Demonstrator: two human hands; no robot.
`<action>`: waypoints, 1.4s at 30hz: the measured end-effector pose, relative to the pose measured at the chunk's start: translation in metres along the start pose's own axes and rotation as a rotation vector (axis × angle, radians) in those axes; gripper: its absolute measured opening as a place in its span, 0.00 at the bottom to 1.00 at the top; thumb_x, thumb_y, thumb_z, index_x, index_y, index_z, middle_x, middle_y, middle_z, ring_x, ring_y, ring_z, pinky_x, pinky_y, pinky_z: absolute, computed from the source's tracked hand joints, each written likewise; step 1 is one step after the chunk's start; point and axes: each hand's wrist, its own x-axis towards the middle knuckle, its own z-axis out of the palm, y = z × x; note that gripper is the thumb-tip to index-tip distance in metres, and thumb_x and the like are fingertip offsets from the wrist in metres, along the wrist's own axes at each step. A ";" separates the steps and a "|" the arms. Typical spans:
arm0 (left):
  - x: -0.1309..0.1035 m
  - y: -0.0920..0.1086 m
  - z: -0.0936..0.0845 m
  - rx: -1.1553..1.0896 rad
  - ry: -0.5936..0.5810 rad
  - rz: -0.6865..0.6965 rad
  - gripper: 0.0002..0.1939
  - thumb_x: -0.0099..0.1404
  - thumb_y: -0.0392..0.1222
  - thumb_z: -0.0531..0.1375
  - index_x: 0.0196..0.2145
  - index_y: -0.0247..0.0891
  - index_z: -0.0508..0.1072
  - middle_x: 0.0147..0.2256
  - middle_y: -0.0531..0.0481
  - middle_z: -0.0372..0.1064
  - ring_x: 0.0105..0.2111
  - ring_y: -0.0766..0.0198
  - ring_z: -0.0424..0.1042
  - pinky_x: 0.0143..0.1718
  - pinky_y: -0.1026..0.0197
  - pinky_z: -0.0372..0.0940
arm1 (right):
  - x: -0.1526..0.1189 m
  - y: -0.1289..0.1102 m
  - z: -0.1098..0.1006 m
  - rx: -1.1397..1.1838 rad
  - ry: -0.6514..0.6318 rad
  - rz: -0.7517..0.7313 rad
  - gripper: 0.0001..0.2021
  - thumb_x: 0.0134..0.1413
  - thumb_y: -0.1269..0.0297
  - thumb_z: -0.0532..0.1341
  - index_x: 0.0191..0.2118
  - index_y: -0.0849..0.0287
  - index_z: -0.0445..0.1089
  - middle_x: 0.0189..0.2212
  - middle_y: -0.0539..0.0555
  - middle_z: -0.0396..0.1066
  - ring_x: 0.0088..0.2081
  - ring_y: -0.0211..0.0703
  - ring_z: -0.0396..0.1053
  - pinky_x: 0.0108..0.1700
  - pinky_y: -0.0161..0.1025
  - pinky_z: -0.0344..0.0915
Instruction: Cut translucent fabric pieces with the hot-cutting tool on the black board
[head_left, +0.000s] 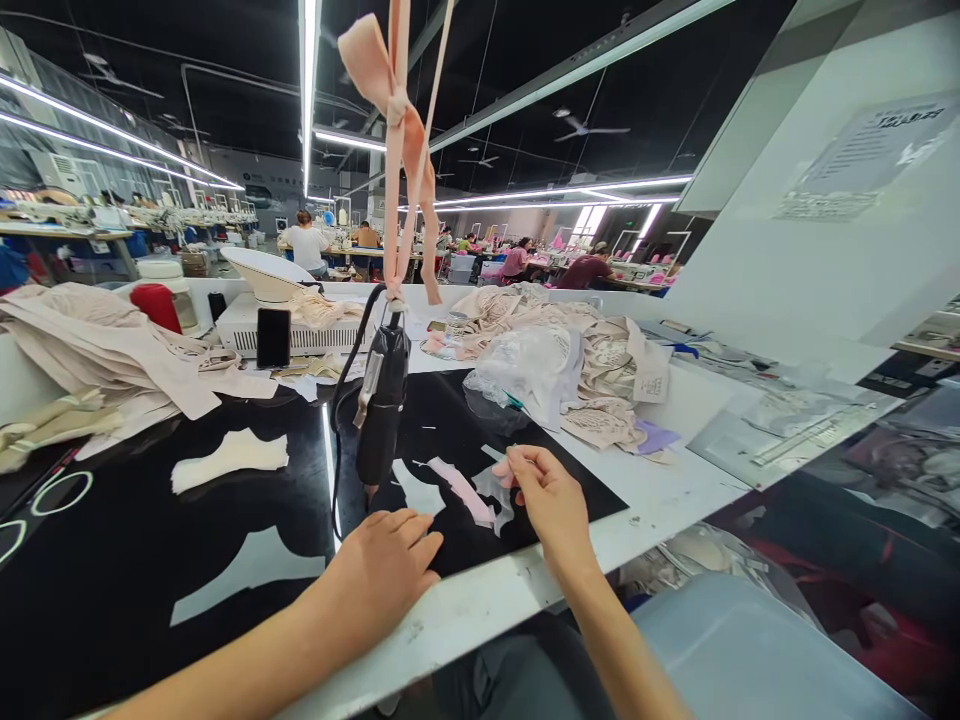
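Note:
My left hand [386, 560] lies palm down on the black mat [247, 660], its fingers stretched out beside the lower tip of a black hand-held tool [384, 410]. Peach fabric straps [394, 180] hold this tool hanging upright. My right hand [551, 500] is closed in a pinch at a small fabric scrap [504, 474], partly hidden by the fingers. Between the hands lie a white fabric piece [420, 492] and a pink strip [463, 492]. Farther left are a cream cut piece [229, 460] and a thin grey-white cut piece [251, 575].
Scissors [64, 492] lie at the mat's left. Stacked beige fabric [127, 345], a phone [273, 338] and a white box [240, 325] stand behind. A heap of beige garments [607, 370] with a plastic bag [525, 365] is at the back right. Other people sit far off.

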 end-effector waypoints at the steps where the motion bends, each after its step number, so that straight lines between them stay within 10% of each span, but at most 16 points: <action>1: 0.001 0.000 0.001 0.006 0.007 0.010 0.11 0.72 0.39 0.61 0.49 0.35 0.74 0.54 0.42 0.75 0.55 0.51 0.74 0.53 0.53 0.70 | -0.001 0.000 0.000 0.001 -0.001 -0.002 0.28 0.47 0.32 0.63 0.33 0.57 0.71 0.26 0.57 0.78 0.27 0.47 0.73 0.24 0.37 0.64; 10: 0.011 0.009 -0.007 -0.253 0.015 -0.038 0.12 0.72 0.35 0.57 0.52 0.38 0.71 0.50 0.45 0.75 0.51 0.55 0.74 0.53 0.54 0.68 | -0.024 -0.023 -0.009 0.013 -0.020 -0.101 0.19 0.58 0.43 0.60 0.35 0.55 0.69 0.22 0.50 0.72 0.26 0.42 0.67 0.31 0.37 0.64; 17: 0.002 0.017 -0.036 -0.780 0.115 -0.430 0.16 0.65 0.38 0.62 0.50 0.43 0.69 0.49 0.49 0.70 0.49 0.55 0.69 0.53 0.54 0.63 | -0.063 -0.055 -0.003 -0.019 -0.324 -0.152 0.12 0.61 0.53 0.62 0.33 0.55 0.72 0.20 0.46 0.68 0.24 0.39 0.65 0.29 0.35 0.60; 25: -0.022 0.005 -0.043 -1.489 -0.041 -0.635 0.17 0.55 0.46 0.70 0.36 0.36 0.71 0.31 0.54 0.68 0.32 0.65 0.65 0.36 0.62 0.60 | -0.100 -0.055 0.031 0.051 -0.588 -0.113 0.12 0.63 0.54 0.60 0.33 0.56 0.73 0.26 0.48 0.70 0.29 0.38 0.66 0.33 0.35 0.60; 33: -0.054 -0.011 -0.050 -1.641 0.012 -0.781 0.22 0.53 0.56 0.73 0.34 0.37 0.74 0.24 0.58 0.65 0.24 0.71 0.56 0.30 0.66 0.54 | -0.123 -0.040 0.052 0.471 -0.675 0.231 0.28 0.54 0.39 0.66 0.53 0.53 0.71 0.33 0.50 0.73 0.31 0.37 0.65 0.33 0.34 0.61; 42: -0.072 -0.024 -0.076 -1.645 0.163 -0.984 0.23 0.53 0.57 0.74 0.34 0.36 0.75 0.29 0.55 0.69 0.27 0.72 0.61 0.31 0.67 0.57 | -0.131 -0.038 0.057 0.229 -0.847 0.283 0.20 0.51 0.42 0.68 0.30 0.56 0.78 0.23 0.48 0.68 0.28 0.37 0.60 0.32 0.34 0.56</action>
